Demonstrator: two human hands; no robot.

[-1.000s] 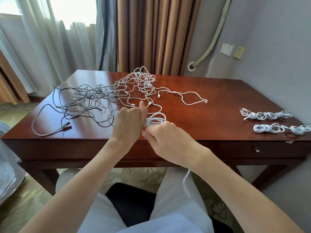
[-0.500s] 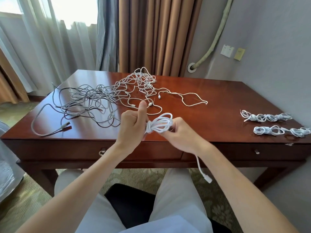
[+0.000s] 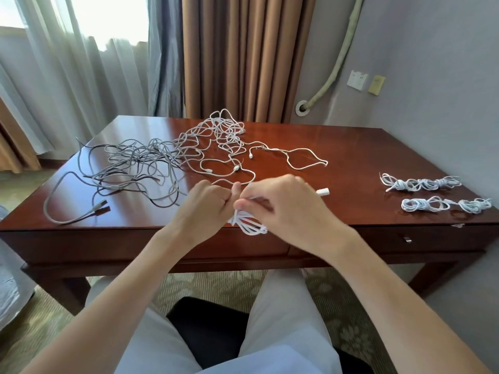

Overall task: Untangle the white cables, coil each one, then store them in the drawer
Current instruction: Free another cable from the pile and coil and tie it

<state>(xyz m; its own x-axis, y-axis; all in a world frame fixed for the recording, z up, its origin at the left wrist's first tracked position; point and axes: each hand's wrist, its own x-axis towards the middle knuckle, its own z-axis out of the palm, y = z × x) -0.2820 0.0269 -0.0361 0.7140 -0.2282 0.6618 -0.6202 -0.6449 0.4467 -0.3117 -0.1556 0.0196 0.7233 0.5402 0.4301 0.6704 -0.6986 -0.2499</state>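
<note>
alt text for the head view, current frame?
Both hands, left hand and right hand, grip a white cable coil at the near edge of a wooden desk. A tangled cable pile lies behind; two coiled bundles lie right.

The white cable [image 3: 249, 225] being worked on is bunched into a small bundle of loops that fan out and hang just past the near edge of the table, and its white plug end [image 3: 323, 191] sticks out to the right. Farther back there's a big loose tangle of white cables [image 3: 218, 139] sprawled near the far edge, with one strand trailing off to the right. Two finished coils sit on the right side, one behind the other: the far coil [image 3: 421, 183] and the near coil [image 3: 445, 205], both knotted into long lumpy bundles lying flat.
</note>
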